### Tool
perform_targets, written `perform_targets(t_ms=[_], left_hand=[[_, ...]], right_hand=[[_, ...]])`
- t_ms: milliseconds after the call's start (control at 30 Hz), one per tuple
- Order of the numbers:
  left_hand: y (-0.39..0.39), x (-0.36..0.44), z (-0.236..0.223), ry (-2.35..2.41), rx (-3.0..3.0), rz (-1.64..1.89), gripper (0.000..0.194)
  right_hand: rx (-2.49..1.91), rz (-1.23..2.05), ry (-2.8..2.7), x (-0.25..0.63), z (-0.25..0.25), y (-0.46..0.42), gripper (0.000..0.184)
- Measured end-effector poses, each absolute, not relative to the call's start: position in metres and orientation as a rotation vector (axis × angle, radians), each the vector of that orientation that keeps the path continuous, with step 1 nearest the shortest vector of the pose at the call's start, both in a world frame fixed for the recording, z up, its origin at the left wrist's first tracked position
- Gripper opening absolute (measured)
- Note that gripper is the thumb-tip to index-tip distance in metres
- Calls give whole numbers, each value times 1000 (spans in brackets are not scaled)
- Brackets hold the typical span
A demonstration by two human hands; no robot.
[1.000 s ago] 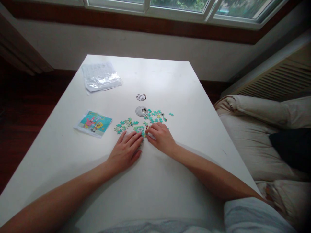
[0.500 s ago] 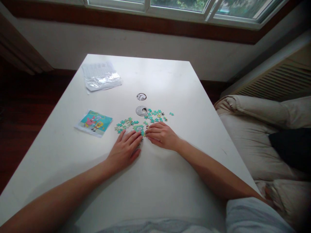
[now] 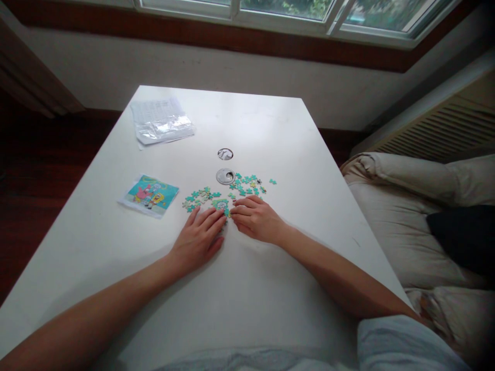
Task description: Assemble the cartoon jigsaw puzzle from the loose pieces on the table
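Observation:
My left hand point(image 3: 199, 234) lies flat on the table with its fingers stretched out. Its fingertips rest against a small joined patch of jigsaw puzzle point(image 3: 221, 205), green with a pale cartoon face, and hide its lower part. From the right, my right hand point(image 3: 257, 219) has its fingers closed at the patch's edge, pinching a small yellowish puzzle piece point(image 3: 230, 214) that its fingertips mostly cover. Loose green puzzle pieces point(image 3: 201, 197) lie beyond my left fingers. Another cluster of loose pieces point(image 3: 247, 183) spreads beyond my right hand, with a single piece point(image 3: 273, 181) off to its right.
A cartoon picture card in a clear sleeve point(image 3: 151, 196) lies to the left on the white table point(image 3: 247, 299). Papers in a plastic bag point(image 3: 162, 123) rest at the far left corner. Two round metal fittings point(image 3: 225, 176) sit mid-table. A beige sofa point(image 3: 390, 226) stands to the right.
My right hand has shifted very slightly at the patch's edge, its fingers a little more bent. My left hand stays in place.

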State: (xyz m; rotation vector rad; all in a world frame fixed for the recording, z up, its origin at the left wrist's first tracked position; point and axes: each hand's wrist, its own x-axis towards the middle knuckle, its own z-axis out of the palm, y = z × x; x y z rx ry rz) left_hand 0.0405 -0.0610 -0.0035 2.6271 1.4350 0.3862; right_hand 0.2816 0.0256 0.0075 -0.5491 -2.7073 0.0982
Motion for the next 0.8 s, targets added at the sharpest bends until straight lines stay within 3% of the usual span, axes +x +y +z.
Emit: perform_targets(t_ms=[467, 800], left_hand=[[-61, 40, -5, 1429, 2644, 351, 49], [-62, 39, -6, 1425, 2641, 370, 47]], right_hand=[[-489, 201, -2643, 290, -6, 39, 18], [-1452, 91, -2185, 309, -17, 76, 22]])
